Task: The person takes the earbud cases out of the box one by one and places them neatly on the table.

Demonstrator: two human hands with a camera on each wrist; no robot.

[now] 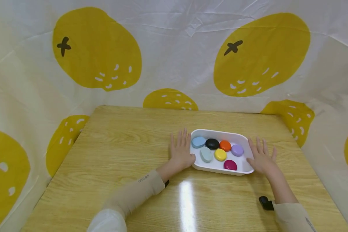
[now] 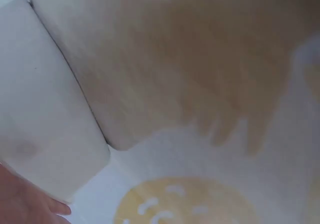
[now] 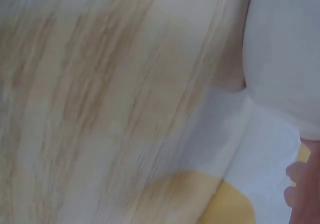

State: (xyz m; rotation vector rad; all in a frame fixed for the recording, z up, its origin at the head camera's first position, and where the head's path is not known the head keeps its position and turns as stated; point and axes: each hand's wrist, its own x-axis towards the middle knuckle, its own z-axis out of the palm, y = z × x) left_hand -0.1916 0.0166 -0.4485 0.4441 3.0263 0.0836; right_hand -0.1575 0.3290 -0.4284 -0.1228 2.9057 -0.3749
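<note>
A white tray (image 1: 214, 169) lies on the table between my hands. In it are smooth rounded pieces: light blue (image 1: 198, 142), black (image 1: 212, 144), orange (image 1: 225, 146), purple (image 1: 237, 150), yellow (image 1: 220, 155), pale grey-green (image 1: 206, 155) and magenta (image 1: 230, 165). My left hand (image 1: 181, 155) touches the tray's left end, its fingers straight and its thumb at the rim. At the right end, my right hand (image 1: 262, 160) has its fingers spread and its thumb by the rim. Each wrist view shows the tray's outside and only part of the hand (image 2: 25, 199), (image 3: 305, 189).
The wooden table (image 1: 127, 141) extends around the tray. A white cloth (image 1: 177, 48) with yellow fruit prints hangs behind and at both sides. Black wrist pieces (image 1: 266, 203) show near the sleeves, and light glares off the table in front of the tray.
</note>
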